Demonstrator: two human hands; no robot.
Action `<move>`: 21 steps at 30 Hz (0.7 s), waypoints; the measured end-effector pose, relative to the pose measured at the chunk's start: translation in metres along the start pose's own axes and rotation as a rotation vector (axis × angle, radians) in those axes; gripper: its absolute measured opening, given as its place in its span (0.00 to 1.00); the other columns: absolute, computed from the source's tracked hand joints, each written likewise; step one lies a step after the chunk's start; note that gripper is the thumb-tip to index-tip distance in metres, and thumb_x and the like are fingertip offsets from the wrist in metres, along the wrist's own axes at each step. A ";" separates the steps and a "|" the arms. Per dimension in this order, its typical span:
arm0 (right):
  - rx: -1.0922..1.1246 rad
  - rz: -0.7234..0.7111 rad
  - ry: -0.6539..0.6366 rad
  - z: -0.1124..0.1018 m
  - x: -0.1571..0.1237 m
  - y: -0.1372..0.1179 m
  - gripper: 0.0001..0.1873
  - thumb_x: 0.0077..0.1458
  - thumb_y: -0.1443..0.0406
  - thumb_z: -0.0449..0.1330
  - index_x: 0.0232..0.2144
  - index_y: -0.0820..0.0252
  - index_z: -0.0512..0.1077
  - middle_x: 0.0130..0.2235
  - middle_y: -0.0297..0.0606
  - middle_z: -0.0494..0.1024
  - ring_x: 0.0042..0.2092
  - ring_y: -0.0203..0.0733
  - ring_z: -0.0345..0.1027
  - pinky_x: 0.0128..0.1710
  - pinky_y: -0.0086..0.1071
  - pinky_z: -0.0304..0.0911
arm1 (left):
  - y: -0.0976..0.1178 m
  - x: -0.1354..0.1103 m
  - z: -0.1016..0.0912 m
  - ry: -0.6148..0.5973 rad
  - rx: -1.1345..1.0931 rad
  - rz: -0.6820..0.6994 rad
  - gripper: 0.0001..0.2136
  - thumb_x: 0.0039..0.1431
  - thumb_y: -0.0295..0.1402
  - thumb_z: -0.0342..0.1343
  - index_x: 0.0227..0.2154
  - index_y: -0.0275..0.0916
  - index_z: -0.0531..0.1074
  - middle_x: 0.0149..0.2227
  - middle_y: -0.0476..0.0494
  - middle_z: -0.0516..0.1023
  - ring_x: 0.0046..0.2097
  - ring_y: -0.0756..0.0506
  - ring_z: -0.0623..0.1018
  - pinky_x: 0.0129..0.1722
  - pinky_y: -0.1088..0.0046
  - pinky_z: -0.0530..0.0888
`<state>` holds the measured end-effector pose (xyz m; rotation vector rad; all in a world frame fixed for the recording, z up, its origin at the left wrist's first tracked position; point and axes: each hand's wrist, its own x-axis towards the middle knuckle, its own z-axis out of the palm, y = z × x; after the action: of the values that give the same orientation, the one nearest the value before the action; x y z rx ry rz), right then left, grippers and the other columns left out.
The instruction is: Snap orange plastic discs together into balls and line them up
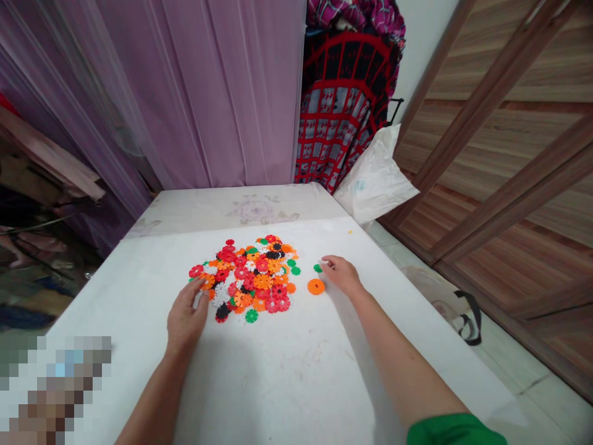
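A pile of notched plastic snowflake discs, in red, orange, green, white and black, lies spread over the white table. My left hand rests at the pile's left edge, thumb and fingers apart, its fingertips beside an orange disc. To the right of the pile, my right hand has its fingers curled together around the edge of a small green disc. Just below that lies a larger round orange disc with a dark slot in its middle, apart from the pile.
The table's white cover ends short of a flower-patterned far part. Purple curtains hang behind. At the right stand a white bag and wooden cabinet doors; a blurred-out patch covers the lower left.
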<state>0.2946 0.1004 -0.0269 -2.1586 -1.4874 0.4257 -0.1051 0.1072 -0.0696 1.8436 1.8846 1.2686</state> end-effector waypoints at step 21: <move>-0.060 -0.042 -0.124 0.015 0.021 -0.020 0.07 0.51 0.65 0.61 0.29 0.52 0.80 0.33 0.31 0.82 0.34 0.36 0.71 0.32 0.27 0.59 | 0.005 -0.001 -0.003 -0.007 0.013 -0.016 0.17 0.58 0.42 0.51 0.47 0.45 0.74 0.51 0.45 0.77 0.52 0.42 0.76 0.55 0.63 0.72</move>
<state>0.2789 0.1288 -0.0287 -2.1779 -1.6294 0.5145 -0.1031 0.1040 -0.0648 1.8329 1.9051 1.2459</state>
